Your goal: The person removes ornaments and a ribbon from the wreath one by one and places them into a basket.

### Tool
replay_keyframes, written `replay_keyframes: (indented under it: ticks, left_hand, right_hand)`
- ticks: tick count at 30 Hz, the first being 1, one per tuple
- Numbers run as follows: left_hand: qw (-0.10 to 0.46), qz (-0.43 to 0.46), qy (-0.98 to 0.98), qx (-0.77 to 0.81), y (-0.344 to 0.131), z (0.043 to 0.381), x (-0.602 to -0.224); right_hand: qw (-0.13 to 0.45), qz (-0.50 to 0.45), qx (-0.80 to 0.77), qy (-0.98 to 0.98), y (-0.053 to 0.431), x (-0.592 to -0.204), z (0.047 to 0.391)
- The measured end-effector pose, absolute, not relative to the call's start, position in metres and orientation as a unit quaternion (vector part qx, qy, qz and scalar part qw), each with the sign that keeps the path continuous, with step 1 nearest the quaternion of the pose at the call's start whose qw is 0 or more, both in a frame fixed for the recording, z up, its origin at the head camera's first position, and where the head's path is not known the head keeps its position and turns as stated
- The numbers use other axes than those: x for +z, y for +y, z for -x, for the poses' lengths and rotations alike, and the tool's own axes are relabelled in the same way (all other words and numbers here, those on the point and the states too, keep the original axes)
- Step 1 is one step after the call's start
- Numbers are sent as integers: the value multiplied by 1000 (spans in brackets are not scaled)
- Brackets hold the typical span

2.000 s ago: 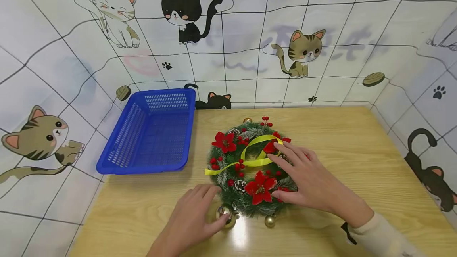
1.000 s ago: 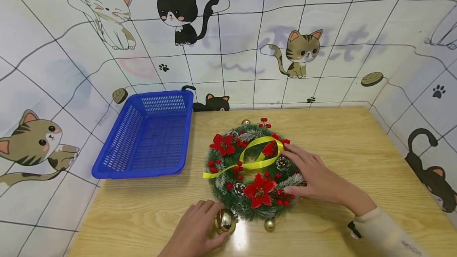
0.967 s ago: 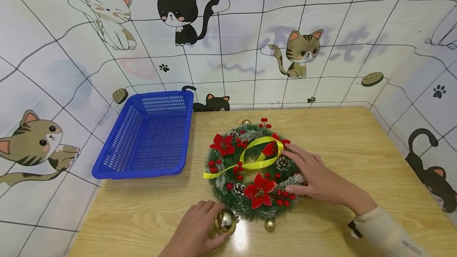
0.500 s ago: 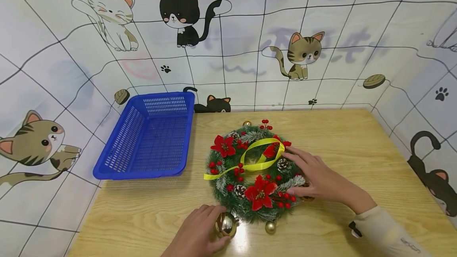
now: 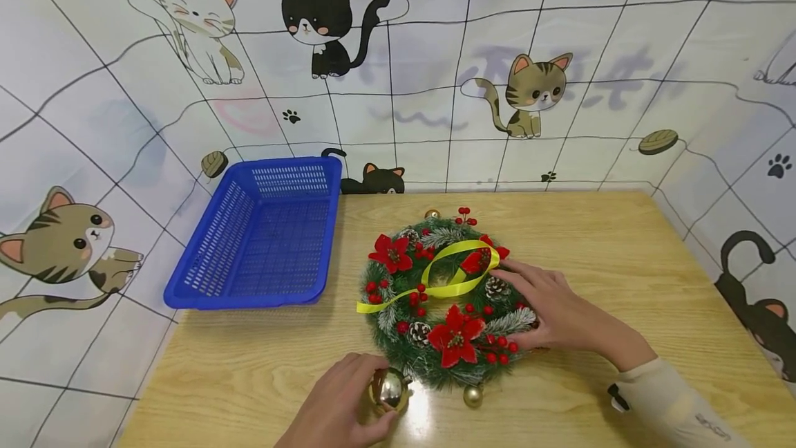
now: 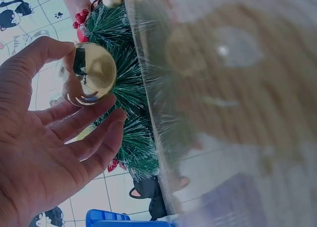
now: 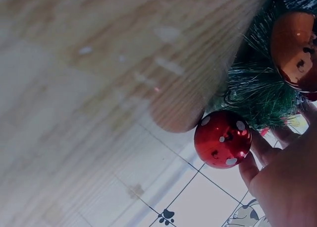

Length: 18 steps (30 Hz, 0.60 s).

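At the wreath's (image 5: 433, 316) near side, the left hand (image 5: 338, 403) grips the gold ball (image 5: 392, 390) lightly between thumb and fingers, the gap just as wide as the ball. From the left wrist, the thumb bears on one side of it and the nearer fingers curl round the other; the last two are bent and stand off its surface. The ball sits just beside the wreath, its cap turned that way. The hand reaches in from the bottom of the head view, slanting forward and rightward, back upward.

Across the wreath's right edge lies the right hand (image 5: 553, 310), thumb and forefinger spread well apart, the forefinger by the red flower and the thumb by the berries. Whether its fingers close on the rim cannot be told. From the right wrist, the fingers show against or just behind a red ball (image 7: 223, 139), with an orange ball (image 7: 296, 51) near them. The forearm, in a pale sleeve (image 5: 671, 396), slants in from the lower right.

A yellow ribbon (image 5: 450, 290) loops over the wreath, which lies flat on the table (image 5: 249, 379), right of the blue basket (image 5: 245, 301).
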State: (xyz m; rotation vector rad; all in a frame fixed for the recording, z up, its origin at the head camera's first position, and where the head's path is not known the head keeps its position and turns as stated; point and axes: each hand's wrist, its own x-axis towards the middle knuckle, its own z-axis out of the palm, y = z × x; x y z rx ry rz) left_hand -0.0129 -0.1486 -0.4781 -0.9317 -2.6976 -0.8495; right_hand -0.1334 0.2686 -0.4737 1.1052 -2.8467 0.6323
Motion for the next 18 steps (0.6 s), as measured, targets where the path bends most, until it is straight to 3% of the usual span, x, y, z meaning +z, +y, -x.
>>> replay_keyframes:
  ticks: [18]
  left_hand:
    - [141,329,-862,-359,-155,14,-477]
  right_hand:
    - [0,-337,205,-919,264,-473,132]
